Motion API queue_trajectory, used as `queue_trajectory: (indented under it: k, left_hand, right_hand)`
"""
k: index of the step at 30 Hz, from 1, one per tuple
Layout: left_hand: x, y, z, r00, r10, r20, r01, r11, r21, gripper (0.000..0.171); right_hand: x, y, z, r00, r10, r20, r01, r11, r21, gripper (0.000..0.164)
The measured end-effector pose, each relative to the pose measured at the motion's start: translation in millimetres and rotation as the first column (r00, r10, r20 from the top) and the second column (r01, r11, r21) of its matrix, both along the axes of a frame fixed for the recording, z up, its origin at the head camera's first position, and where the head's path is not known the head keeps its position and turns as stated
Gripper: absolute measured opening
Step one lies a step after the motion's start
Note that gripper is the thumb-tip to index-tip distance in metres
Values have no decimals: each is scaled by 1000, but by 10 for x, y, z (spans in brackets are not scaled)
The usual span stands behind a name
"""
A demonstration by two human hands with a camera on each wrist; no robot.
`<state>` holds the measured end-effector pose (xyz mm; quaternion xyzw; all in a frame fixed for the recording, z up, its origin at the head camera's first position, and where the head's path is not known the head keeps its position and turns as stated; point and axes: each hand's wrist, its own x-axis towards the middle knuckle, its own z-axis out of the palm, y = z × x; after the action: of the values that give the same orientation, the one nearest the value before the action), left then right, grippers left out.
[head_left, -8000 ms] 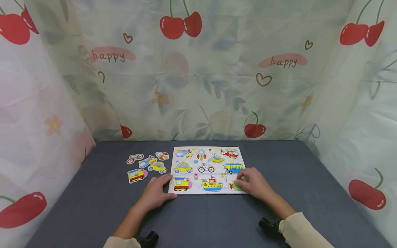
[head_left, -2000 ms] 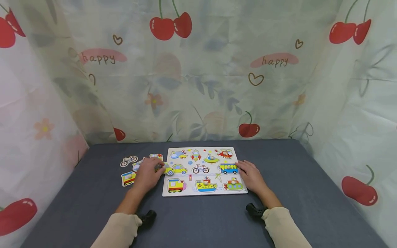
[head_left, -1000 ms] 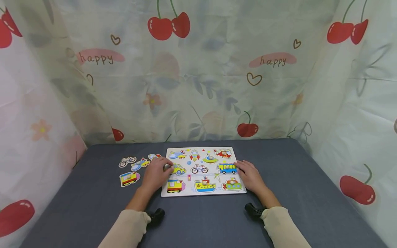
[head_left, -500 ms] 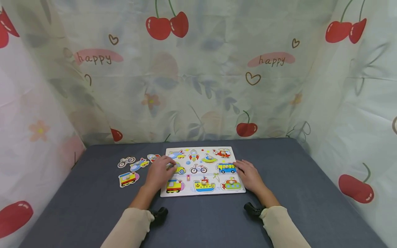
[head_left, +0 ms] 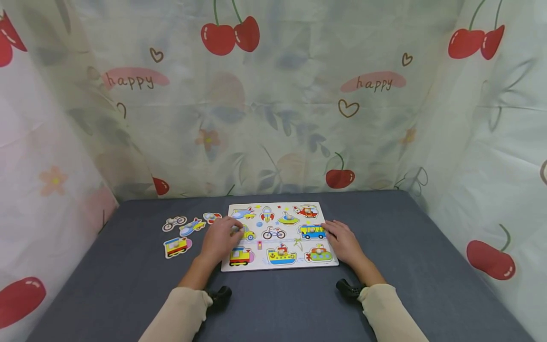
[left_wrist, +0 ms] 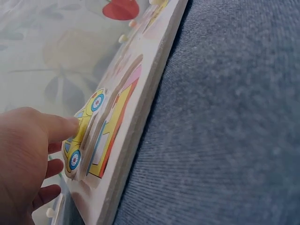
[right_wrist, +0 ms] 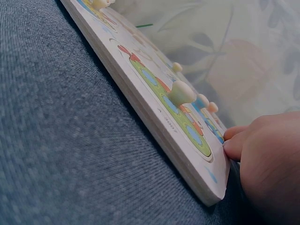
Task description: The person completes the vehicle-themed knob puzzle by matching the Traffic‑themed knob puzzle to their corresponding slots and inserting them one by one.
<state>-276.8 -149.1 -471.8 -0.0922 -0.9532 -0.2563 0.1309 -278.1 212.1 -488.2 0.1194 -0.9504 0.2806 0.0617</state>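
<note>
My left hand is over the left part of a white peg puzzle board, pinching a yellow car piece. In the left wrist view, thumb and fingers hold this car piece, which sits tilted just above the train recess; its knob is hidden by the thumb. At the board's right edge my right hand rests with its fingertips beside the bus piece. The right wrist view shows that hand touching the edge past the knobbed submarine piece.
Left of the board lie loose pieces: a motorcycle, an airplane, a rocket and a train. Boat, helicopter and flying saucer pieces sit in the board. A patterned curtain stands behind the dark table.
My left hand has carried the car piece from the loose pieces rightward onto the board. My right hand has left the submarine piece for the right edge. Almost nothing moves in the last half second.
</note>
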Motion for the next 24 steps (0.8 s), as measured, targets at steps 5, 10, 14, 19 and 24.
queue_trajectory:
  k: [5, 10, 14, 19, 24]
  left_hand:
    - [12, -1, -11, 1000, 5, 20, -5, 1000, -14, 22]
    - [20, -2, -23, 999, 19, 45, -18, 1000, -26, 28]
    - [32, 0, -10, 999, 5, 43, -3, 999, -46, 30]
    - [38, 4, 19, 999, -23, 44, 25, 998, -55, 29]
    - [25, -21, 41, 999, -30, 33, 31, 998, -51, 25]
  right_hand:
    - [-3, -1, 2, 1000, 3, -3, -3, 1000, 4, 39]
    - [-9, -7, 17, 1000, -8, -1, 8, 1000, 11, 40]
    - [-13, -9, 13, 1000, -8, -10, 8, 1000, 14, 39]
    - [-9, 1, -1, 1000, -1, -16, 1, 1000, 3, 39]
    - [-3, 8, -5, 1000, -3, -3, 3, 1000, 4, 40]
